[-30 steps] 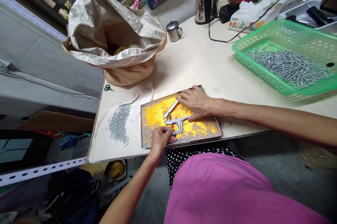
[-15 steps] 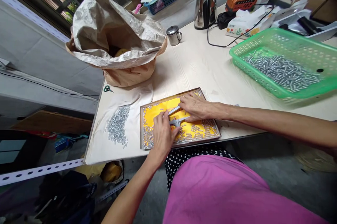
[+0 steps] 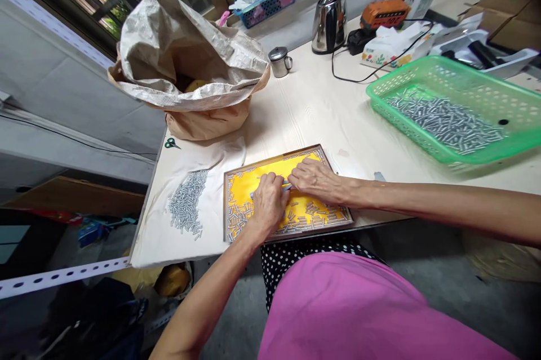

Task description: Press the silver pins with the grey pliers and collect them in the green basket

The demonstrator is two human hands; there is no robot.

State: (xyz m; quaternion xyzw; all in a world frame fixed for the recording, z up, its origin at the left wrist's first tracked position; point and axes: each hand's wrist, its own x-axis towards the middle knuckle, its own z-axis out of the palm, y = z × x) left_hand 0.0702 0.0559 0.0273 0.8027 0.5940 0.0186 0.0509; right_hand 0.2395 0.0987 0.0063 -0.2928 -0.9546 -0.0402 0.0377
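Note:
A shallow yellow tray (image 3: 253, 175) with a brown rim lies at the table's near edge, strewn with several small silver metal pieces. My left hand (image 3: 269, 204) rests curled over a grey metal hand tool (image 3: 287, 184) in the tray's middle and hides most of it. My right hand (image 3: 311, 178) lies on the tray just right of the left, fingers bent down onto the same tool. Only a short grey stretch of the tool shows between the two hands.
A heap of silver metal pieces (image 3: 185, 204) lies on white cloth left of the tray. A green basket (image 3: 448, 79) at right holds many more. A large paper sack (image 3: 190, 61), green scissors (image 3: 172, 143), a steel cup (image 3: 280, 61), a kettle (image 3: 329, 9) stand behind.
My left hand moved up from the tray's near rim onto the tool and now covers it. My right hand drew in slightly toward the left.

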